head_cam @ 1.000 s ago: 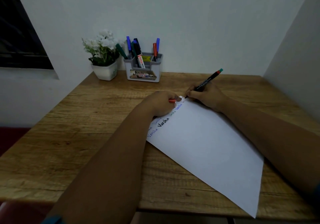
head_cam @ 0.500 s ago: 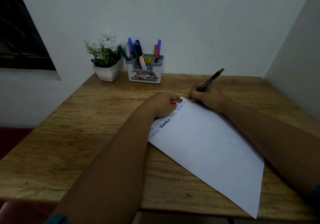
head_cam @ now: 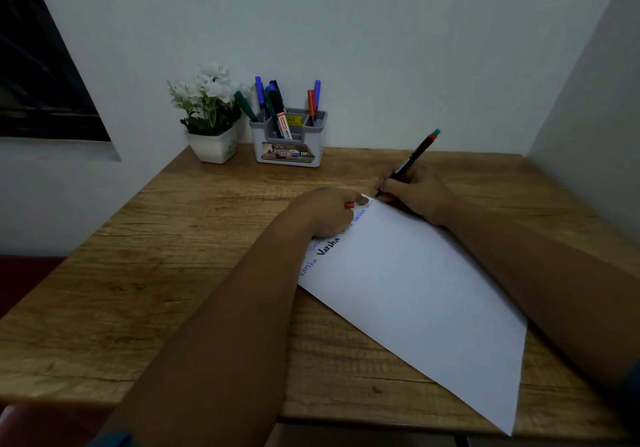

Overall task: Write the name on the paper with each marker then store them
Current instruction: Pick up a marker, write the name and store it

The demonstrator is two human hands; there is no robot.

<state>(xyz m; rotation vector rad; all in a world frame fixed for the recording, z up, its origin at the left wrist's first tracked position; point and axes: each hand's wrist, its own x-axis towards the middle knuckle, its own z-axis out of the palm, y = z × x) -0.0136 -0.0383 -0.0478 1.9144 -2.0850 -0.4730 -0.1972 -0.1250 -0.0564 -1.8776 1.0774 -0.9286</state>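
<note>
We see the right hand [head_cam: 417, 192] pinching a slim black marker [head_cam: 412, 159], tip at the far corner of the white paper sheet [head_cam: 415, 294] on the wooden table [head_cam: 156, 273]; the left hand [head_cam: 329, 212], curled around a red cap [head_cam: 349, 206], rests on the paper. Stored markers stand in the grey plastic holder [head_cam: 289, 155].

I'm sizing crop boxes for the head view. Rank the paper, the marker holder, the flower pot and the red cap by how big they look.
1. paper
2. marker holder, flower pot: too alike to rank
3. red cap, mostly hidden in the left hand
</note>
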